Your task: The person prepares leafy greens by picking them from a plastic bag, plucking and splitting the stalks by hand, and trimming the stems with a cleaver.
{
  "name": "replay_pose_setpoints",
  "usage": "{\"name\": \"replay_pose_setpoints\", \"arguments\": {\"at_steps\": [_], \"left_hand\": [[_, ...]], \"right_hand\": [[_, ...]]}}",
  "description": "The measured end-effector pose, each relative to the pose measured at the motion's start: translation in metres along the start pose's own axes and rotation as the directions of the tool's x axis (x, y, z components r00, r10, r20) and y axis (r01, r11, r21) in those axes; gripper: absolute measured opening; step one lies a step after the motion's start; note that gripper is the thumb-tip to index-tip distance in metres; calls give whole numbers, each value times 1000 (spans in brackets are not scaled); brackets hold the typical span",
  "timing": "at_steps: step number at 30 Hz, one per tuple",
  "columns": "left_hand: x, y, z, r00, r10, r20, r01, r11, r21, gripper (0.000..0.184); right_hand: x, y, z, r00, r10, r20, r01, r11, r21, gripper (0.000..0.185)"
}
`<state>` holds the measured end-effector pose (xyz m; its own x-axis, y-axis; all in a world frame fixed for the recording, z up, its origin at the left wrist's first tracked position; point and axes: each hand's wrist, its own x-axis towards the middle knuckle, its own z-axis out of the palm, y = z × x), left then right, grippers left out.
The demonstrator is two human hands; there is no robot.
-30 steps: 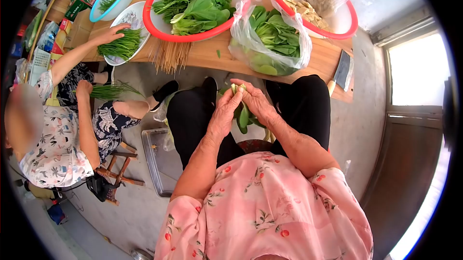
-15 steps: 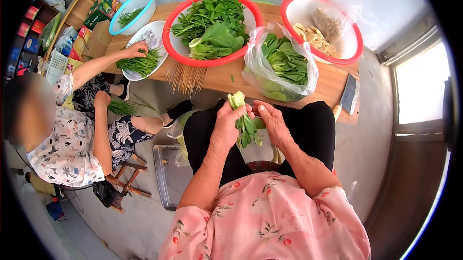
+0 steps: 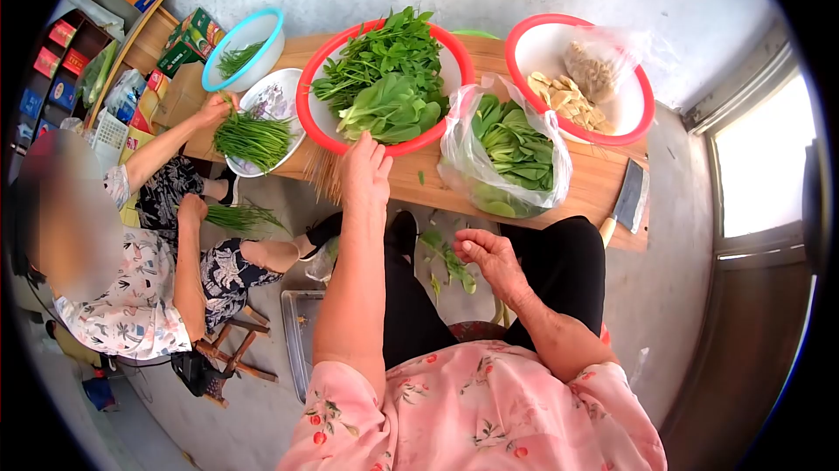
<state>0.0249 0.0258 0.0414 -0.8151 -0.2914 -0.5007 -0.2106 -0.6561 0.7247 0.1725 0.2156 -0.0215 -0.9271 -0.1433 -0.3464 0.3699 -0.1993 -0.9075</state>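
Note:
My left hand (image 3: pixel 365 172) reaches to the front rim of the large red-rimmed basin (image 3: pixel 304 108). Its fingers are slightly apart, right beside the stem end of a leafy green vegetable (image 3: pixel 393 110) in the basin, and nothing shows between them. Above my right thigh, my right hand (image 3: pixel 476 252) has its fingers curled in towards the thumb, with nothing visible in them. Loose green leaves (image 3: pixel 450 263) lie low between my knees, left of that hand. A clear plastic bag (image 3: pixel 459 152) of leafy greens stands on the wooden table (image 3: pixel 411 176).
Another red-rimmed basin (image 3: pixel 642 95) holds pale pieces and a bag. A cleaver (image 3: pixel 629 196) lies at the table's right end. To the left, a seated co-worker (image 3: pixel 131 296) handles long thin greens (image 3: pixel 253 141) over a white dish. A metal tray (image 3: pixel 299 331) sits on the floor.
My left hand has moved up and forward from my lap to the basin; the green bunch it held is now in the basin. My right hand's fingers have curled. The view has tilted upward.

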Motion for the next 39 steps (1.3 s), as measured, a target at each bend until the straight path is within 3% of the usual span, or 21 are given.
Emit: {"name": "replay_pose_setpoints", "arguments": {"at_steps": [1, 5, 7, 9, 11, 12, 14, 15, 17, 21, 23, 25, 27, 28, 31, 32, 33, 35, 36, 37, 39], "left_hand": [[0, -5, -11, 996, 71, 62, -73, 997, 29, 57], [3, -23, -39, 983, 33, 182, -35, 999, 6, 44], [0, -30, -45, 961, 74, 267, -98, 992, 77, 28], [-5, -38, -47, 958, 31, 285, -71, 989, 131, 22], [-5, -46, -50, 962, -63, 267, -6, 969, 248, 21], [-6, -47, -47, 949, -80, 304, -4, 963, 268, 21], [-7, -48, -42, 934, -108, 339, 5, 956, 292, 20], [-8, -49, -40, 924, -132, 360, 9, 946, 325, 20], [-9, -51, -37, 922, -137, 362, 5, 940, 341, 20], [-9, -52, -26, 914, -131, 384, -27, 925, 379, 20], [-9, -52, -23, 905, -123, 408, -52, 918, 392, 21], [-15, -52, -18, 893, -115, 435, -80, 911, 405, 22], [-23, -52, -11, 806, -3, 591, -380, 763, 522, 23], [-21, -53, -10, 804, -66, 591, -347, 755, 556, 24], [-20, -51, 3, 800, -96, 592, -306, 784, 540, 23], [-20, -47, 11, 802, -95, 590, -304, 785, 539, 23], [-21, -41, 21, 800, -76, 595, -309, 797, 518, 23], [-17, -39, 34, 796, -50, 603, -316, 815, 486, 22], [-13, -39, 40, 782, -12, 623, -346, 823, 451, 22], [-11, -39, 45, 768, 29, 640, -377, 828, 414, 22], [-9, -42, 52, 763, 63, 643, -390, 838, 381, 21]], "right_hand": [[-2, -7, -1, 1000, -18, 19, 18, 1000, 4, 23], [-12, -58, -14, 992, -121, 20, 119, 989, 84, 19], [-5, -85, -24, 956, -251, -149, 253, 967, -6, 18], [16, -101, -43, 883, -393, -256, 341, 913, -225, 18], [46, -103, -64, 840, -448, -306, 304, 856, -418, 16], [58, -104, -72, 835, -452, -315, 299, 852, -429, 16], [82, -103, -85, 849, -506, -153, 162, 524, -836, 14], [96, -98, -91, 851, -502, -154, 157, 523, -838, 14], [121, -84, -102, 820, -551, 153, 348, 268, -899, 18], [155, -70, -95, 924, -364, 116, 198, 195, -961, 20], [166, -65, -89, 839, -485, 247, 388, 215, -896, 21], [166, -59, -81, 866, -431, 255, 358, 177, -917, 16], [164, -50, -75, 902, -312, 300, 321, 18, -947, 16], [159, -47, -70, 946, -236, 220, 201, -100, -974, 17], [146, -53, -73, 922, -294, 252, 224, -124, -967, 18], [156, -37, -89, 880, -410, 241, 243, -47, -969, 14], [152, -52, -83, 880, -408, 244, 245, -51, -968, 14], [131, -102, -66, 888, -459, 16, 218, 392, -894, 19], [130, -114, -66, 840, -541, -42, 230, 425, -875, 31], [128, -124, -64, 838, -545, -37, 232, 417, -879, 31], [123, -142, -56, 771, -624, -127, 363, 596, -716, 30]]}}
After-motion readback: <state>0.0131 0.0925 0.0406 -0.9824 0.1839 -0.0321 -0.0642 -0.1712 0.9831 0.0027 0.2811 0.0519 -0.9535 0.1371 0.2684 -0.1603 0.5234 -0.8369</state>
